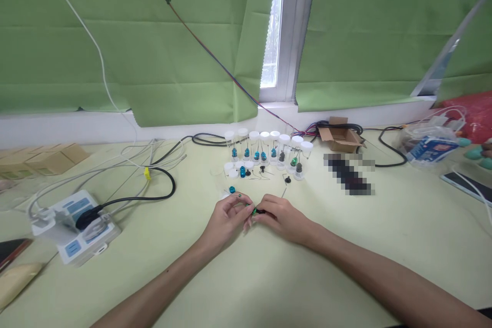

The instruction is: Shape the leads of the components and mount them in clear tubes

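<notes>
My left hand [228, 218] pinches a small green part [254, 210] between thumb and fingers. Against it, my right hand [282, 215] grips a small black part [261, 211]; the fingers hide most of both. Just beyond the left fingers lies a blue knob-like piece [232, 189]. A black piece with a thin bent wire [288, 180] rests past the right hand. Behind them stands a cluster of clear, white-capped containers [284, 151], with blue, green or dark parts and bent wires inside. Another blue piece [242, 171] and a black one [262, 169] lie in front of these.
At left are a white power strip [92, 236] with plugs and tangled cables, and cardboard boxes [54, 159]. An open carton [341, 138] stands at the back. On the right lie a phone [467, 184], a plastic bag [413, 136] and green rounded objects near another person's hand [488, 149].
</notes>
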Available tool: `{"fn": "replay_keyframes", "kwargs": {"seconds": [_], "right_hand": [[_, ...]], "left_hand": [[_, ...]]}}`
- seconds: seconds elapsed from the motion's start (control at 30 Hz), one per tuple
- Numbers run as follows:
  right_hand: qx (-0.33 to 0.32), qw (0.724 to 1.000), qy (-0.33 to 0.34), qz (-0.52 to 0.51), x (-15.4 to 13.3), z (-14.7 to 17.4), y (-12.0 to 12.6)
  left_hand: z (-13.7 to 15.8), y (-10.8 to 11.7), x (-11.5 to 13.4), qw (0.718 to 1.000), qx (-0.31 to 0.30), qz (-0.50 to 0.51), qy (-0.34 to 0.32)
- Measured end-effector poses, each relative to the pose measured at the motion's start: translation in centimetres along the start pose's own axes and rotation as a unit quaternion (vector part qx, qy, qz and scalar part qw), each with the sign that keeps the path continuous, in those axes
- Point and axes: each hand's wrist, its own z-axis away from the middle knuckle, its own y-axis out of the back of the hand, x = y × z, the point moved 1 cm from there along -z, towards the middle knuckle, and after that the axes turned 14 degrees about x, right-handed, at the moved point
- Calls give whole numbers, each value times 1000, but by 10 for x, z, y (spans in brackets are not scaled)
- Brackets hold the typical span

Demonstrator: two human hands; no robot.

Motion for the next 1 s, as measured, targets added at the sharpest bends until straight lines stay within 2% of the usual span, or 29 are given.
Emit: {"fn": "replay_keyframes", "kwargs": {"seconds": [1.0], "right_hand": [[20,1000,-5,-16,0,-1,1]], "left_hand": [[-2,1,0,1000,-5,-12,-11]]}}
